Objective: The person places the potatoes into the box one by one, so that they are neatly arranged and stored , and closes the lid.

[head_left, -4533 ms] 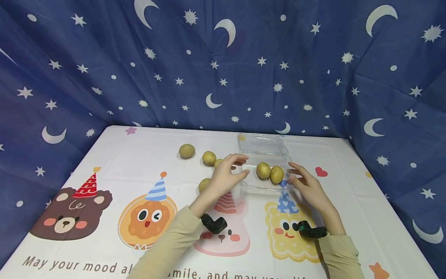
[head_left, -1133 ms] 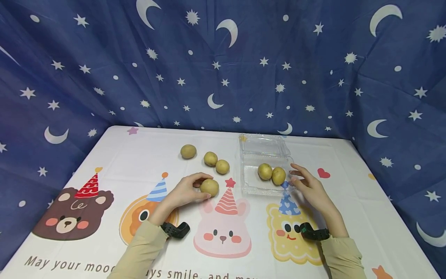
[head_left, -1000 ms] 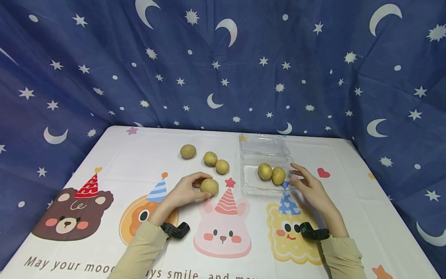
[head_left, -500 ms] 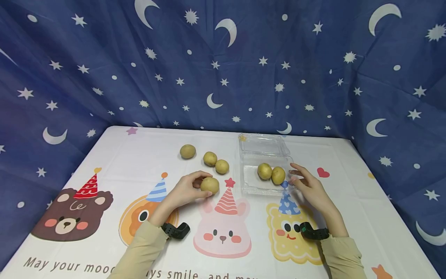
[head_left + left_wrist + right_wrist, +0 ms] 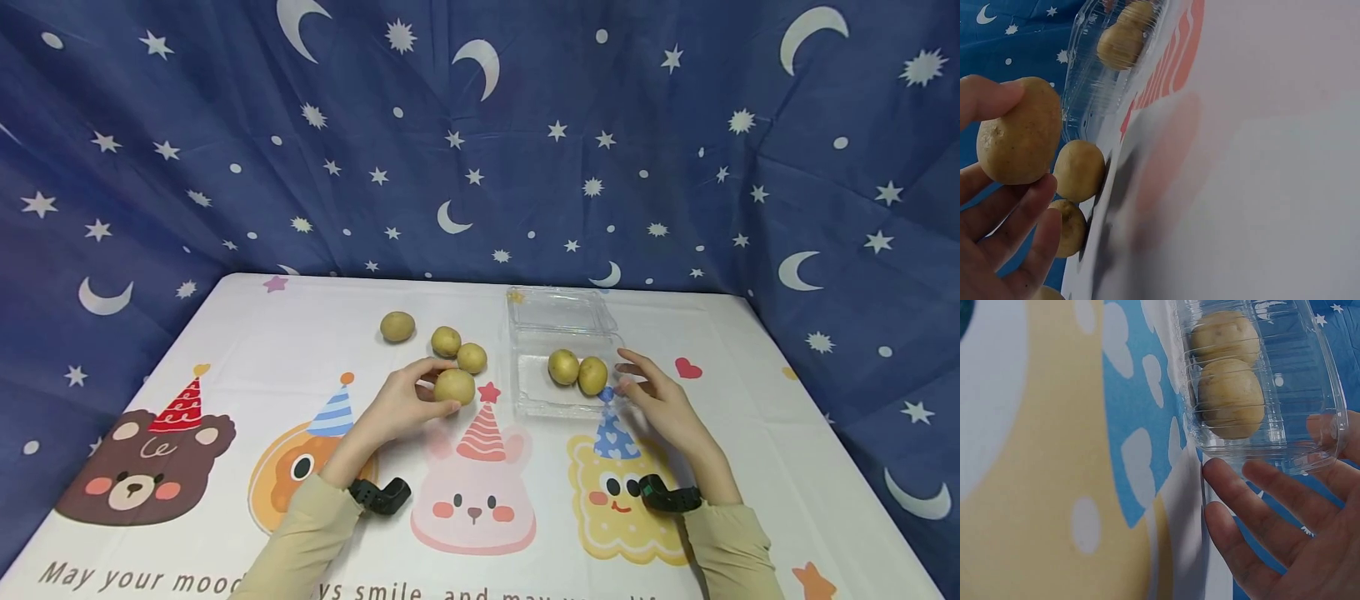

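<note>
Blue starry curtain (image 5: pixel 352 67) well beyond all fingers. White printed tabletop (image 5: pixel 315 317) beneath them. Clear container (image 5: pixel 561 408), lid (image 5: pixel 558 310) folded back, just beside loosely spread fingers of right hand (image 5: pixel 658 400); contact unclear. Between thumb and fingers of left hand (image 5: pixel 401 404), held potato (image 5: pixel 454 387), raised off tabletop. Beyond these fingers, three loose potatoes (image 5: pixel 397 327). Left of right fingers, in container, two potatoes (image 5: pixel 563 367).

The container (image 5: pixel 534 385) is glossy plastic, the potatoes (image 5: pixel 454 387) matt.

This place is looking like a staged recording corner: a blue cloth (image 5: pixel 540 196) with moons and stars is hanging behind, a white cartoon tablecloth (image 5: pixel 307 333) is lying flat, and black wrist cameras (image 5: pixel 384 497) are showing.
</note>
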Tool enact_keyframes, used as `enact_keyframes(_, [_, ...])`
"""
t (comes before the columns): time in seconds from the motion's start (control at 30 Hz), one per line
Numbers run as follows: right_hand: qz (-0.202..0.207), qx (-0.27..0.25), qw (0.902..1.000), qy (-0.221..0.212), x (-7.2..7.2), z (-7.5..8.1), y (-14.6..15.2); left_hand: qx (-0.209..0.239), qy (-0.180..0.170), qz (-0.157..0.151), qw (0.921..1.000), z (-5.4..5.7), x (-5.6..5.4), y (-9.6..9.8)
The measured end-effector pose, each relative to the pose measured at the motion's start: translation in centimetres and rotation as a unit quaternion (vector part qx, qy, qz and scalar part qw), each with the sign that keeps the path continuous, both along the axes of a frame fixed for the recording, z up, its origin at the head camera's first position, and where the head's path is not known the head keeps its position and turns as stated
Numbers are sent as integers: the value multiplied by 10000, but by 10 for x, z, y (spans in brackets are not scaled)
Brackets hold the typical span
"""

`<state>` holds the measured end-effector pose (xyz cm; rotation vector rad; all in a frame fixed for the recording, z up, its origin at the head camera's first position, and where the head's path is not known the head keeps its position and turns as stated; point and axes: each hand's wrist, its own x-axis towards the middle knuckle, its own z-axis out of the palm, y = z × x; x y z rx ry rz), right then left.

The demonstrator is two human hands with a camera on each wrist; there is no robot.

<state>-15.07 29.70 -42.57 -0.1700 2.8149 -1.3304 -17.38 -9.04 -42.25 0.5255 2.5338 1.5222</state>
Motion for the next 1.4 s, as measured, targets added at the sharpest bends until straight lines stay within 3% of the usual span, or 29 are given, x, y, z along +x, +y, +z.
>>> enact_keyframes(0.17, [-22,-13,10000,-11,-1,0,0,107,189,44,9998,4,-3,5])
enact_keyframes(0.43, [-5,-18,10000,23,-4,-5,0,67,155,187,9997,10,-8,17])
enact_keyframes(0.83, [-34,34,10000,-38,-1,-2,0,256,381,194,9988,16,-15,39])
enact_keyframes(1.4, [-33,-40,10000,-54,-1,0,0,325,531,15,9981,26,-27,69])
